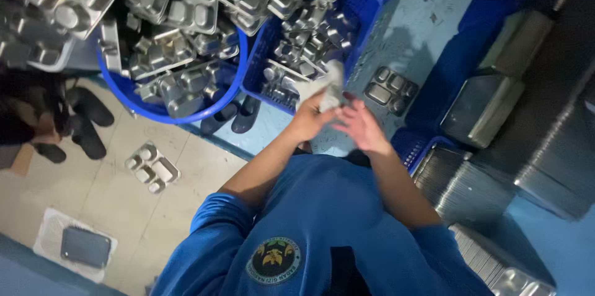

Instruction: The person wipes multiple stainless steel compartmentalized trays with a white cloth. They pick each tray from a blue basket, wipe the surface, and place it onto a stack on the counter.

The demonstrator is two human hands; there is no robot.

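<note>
Nearest, at the lower centre of the frame, the person's blue shirt point(322, 228) fills the view, with a round badge point(274, 260) on its chest. Both forearms rise from it and meet at mid-frame. The left hand point(308, 121) closes its grip on the lower end of a pale grey cloth point(328, 88); the right hand point(361, 125) lies just beside it with fingers partly curled, touching the cloth's lower edge, though whether its grip is closed on the fabric cannot be told. The cloth stands up from the hands toward the upper centre.

Beside the hands, to the right, a single compartment tray point(390, 89) rests on a pale blue surface point(427, 17). Behind the cloth, a blue crate point(365, 4) holds steel trays on edge. Left of it, a round blue tub point(180, 116) is heaped with more compartment trays, and further stacks point(56, 11) fill the upper left. On the tiled floor point(111, 203) at lower left lie one loose tray point(152, 167) and a dark slab on a white mat point(85, 247). Dark sandals point(87, 119) sit at left. Stacked tray edges point(477, 197) occupy the right.
</note>
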